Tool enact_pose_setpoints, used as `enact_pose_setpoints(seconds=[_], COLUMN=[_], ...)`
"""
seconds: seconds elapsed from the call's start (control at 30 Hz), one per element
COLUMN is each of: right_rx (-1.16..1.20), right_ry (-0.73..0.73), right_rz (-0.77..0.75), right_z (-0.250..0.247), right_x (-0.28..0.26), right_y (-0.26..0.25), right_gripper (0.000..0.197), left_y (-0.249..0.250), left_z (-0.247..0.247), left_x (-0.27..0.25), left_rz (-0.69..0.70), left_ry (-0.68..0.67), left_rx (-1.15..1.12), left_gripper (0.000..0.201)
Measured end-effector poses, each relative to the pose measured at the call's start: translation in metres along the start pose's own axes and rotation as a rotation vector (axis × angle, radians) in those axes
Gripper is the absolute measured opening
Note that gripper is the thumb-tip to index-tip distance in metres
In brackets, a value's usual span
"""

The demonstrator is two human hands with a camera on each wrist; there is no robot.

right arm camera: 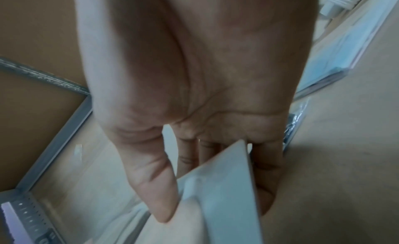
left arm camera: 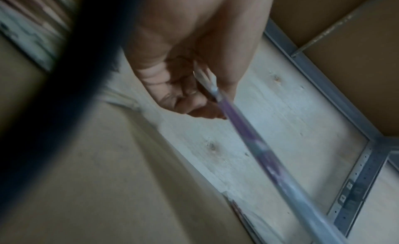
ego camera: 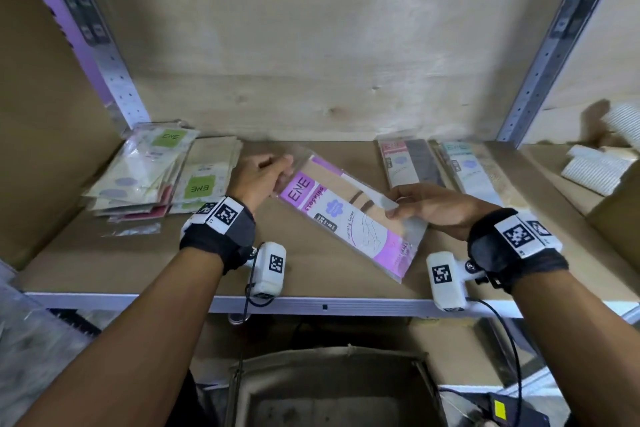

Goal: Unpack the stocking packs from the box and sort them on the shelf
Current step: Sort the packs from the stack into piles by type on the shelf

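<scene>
A purple-and-white stocking pack (ego camera: 346, 215) marked ENE hangs just above the shelf board (ego camera: 145, 260), slanting from upper left to lower right. My left hand (ego camera: 265, 175) pinches its upper left corner; in the left wrist view the left hand (left arm camera: 194, 87) grips the pack (left arm camera: 259, 145) edge-on. My right hand (ego camera: 420, 203) pinches the pack's right edge, thumb on top. In the right wrist view the right hand (right arm camera: 194, 171) holds the pale pack (right arm camera: 226, 188) between thumb and fingers. An open cardboard box (ego camera: 332, 388) stands below the shelf.
A loose heap of green and pink packs (ego camera: 156, 173) lies at the shelf's left. Two rows of packs, grey (ego camera: 408, 163) and pale blue (ego camera: 471, 166), lie at the back right. Metal uprights (ego camera: 540, 73) frame the bay. White ribbed items (ego camera: 599, 166) sit in the neighbouring bay.
</scene>
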State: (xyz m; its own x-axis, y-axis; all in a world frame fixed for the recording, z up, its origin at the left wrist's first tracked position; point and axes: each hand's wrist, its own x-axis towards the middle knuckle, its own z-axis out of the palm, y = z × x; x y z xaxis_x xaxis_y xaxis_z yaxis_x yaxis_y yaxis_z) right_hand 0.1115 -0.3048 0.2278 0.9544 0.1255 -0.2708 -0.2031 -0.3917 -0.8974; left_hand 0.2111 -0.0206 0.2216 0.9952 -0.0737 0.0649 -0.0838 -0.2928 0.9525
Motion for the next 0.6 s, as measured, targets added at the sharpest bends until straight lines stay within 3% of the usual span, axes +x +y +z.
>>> enact_pose_setpoints(seconds=[0.2, 0.43, 0.5, 0.57, 0.6], right_rx=[0.055, 0.026, 0.033, 0.037, 0.035], right_ry=[0.002, -0.049, -0.033, -0.017, -0.011], right_rz=[-0.028, -0.033, -0.055, -0.082, -0.095], right_z=[0.002, 0.002, 0.002, 0.002, 0.002], right_x=[-0.002, -0.007, -0.007, -0.007, -0.007], right_y=[0.003, 0.002, 0.002, 0.001, 0.000], right_gripper=[0.009, 0.007, 0.006, 0.006, 0.007], left_y=[0.007, 0.009, 0.014, 0.017, 0.018], left_z=[-0.006, -0.006, -0.004, -0.001, -0.001], left_x=[-0.003, -0.004, -0.006, -0.008, -0.008], left_rz=[-0.021, 0.006, -0.030, -0.104, -0.146], left_ry=[-0.014, 0.004, -0.034, -0.066, -0.055], left_rx=[0.088, 0.044, -0.022, -0.244, -0.354], left_gripper=[0.018, 0.050, 0.043, 0.025, 0.040])
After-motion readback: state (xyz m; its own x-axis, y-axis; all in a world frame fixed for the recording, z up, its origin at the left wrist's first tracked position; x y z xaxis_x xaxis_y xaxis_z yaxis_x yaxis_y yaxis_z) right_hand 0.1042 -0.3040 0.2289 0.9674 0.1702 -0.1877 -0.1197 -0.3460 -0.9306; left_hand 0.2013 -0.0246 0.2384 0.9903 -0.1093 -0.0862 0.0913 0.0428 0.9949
